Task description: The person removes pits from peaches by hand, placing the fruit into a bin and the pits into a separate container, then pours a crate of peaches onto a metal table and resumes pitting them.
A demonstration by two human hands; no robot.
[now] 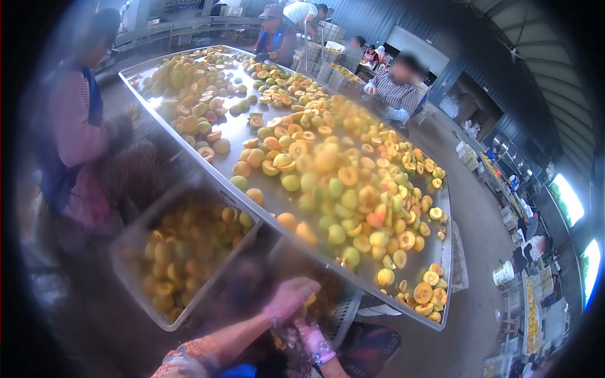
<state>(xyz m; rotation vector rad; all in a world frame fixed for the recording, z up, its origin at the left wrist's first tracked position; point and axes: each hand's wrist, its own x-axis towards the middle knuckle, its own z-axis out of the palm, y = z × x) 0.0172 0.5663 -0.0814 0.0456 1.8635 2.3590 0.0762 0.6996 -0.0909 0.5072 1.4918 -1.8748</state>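
Observation:
My left hand (292,300), in a pink glove, is curled in front of the metal table's near edge. A small yellow-orange bit of a peach (310,300) shows at its fingertips. Just below and to the right is my right hand (315,342), in a pink patterned glove; its fingers are blurred and partly hidden, so what they hold cannot be made out. Beyond both hands, halved and whole yellow peaches (378,239) lie heaped on the metal table (249,211). Dark blur hides the space between my hands.
A plastic crate (167,324) full of peaches stands left of my hands. Another crate (345,318) sits under the table edge. Co-workers stand at the left (79,132), far end (274,38) and far side (397,88). A white bucket (503,273) stands on the floor to the right.

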